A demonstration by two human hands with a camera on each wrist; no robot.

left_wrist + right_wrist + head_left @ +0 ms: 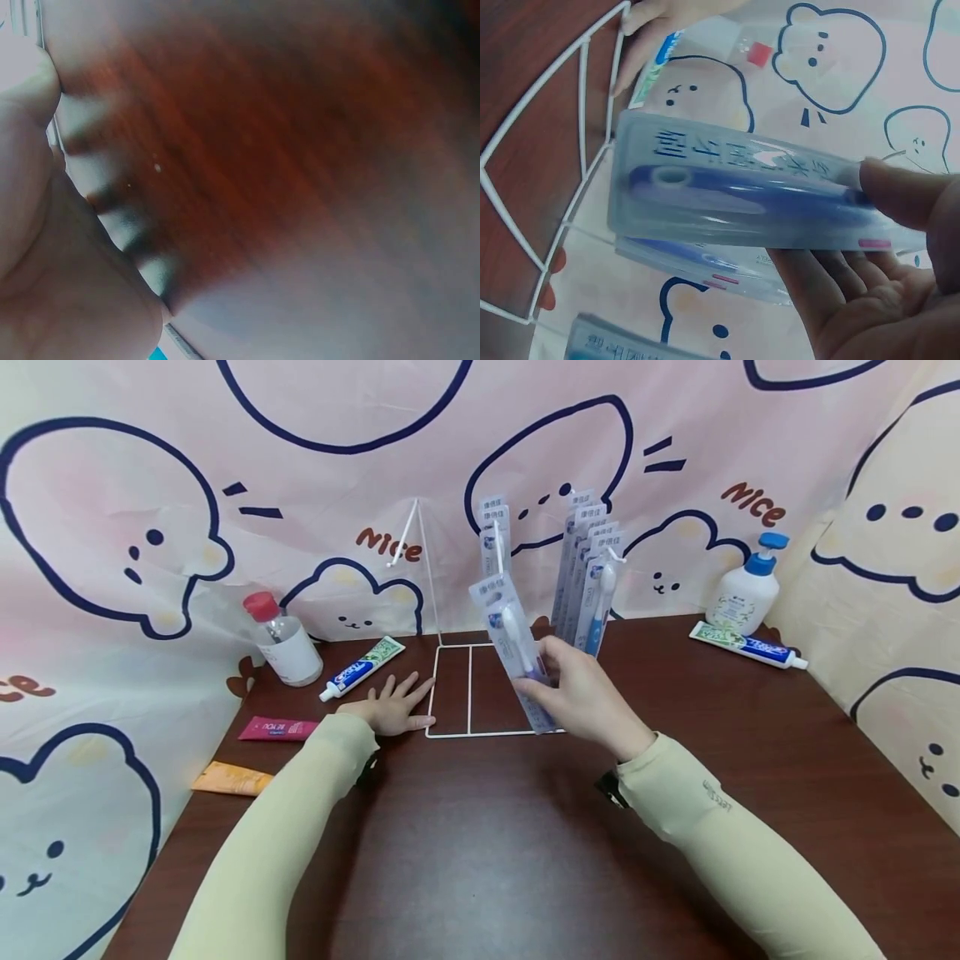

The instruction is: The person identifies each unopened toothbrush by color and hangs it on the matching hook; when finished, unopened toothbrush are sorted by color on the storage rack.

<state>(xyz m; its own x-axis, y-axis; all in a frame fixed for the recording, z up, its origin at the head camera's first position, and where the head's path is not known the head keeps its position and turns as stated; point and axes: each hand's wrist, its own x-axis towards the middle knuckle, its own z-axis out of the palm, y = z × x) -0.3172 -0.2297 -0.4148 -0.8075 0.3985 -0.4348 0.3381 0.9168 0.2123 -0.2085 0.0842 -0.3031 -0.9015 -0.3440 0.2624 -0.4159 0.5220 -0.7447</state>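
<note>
My right hand (585, 693) pinches a packaged toothbrush (506, 622) between thumb and fingers. Its tilted clear pack, with a purple handle inside, is large in the right wrist view (742, 191). The pack's top is by the middle hook of a white wire rack (495, 734); whether the hook passes through it, I cannot tell. Behind it hang more toothbrush packs (492, 547), and several others (592, 581) fill the right hook. The left hook (405, 533) is bare. Flat on the table, my left hand (390, 706) has spread fingers touching the rack base's left side.
On the left are a red-capped bottle (288, 647), a blue-green toothpaste tube (363, 668), a pink tube (277, 728) and an orange tube (232, 778). A blue-topped pump bottle (744, 593) and another toothpaste tube (748, 646) sit at the right back. A patterned cloth backs the brown table.
</note>
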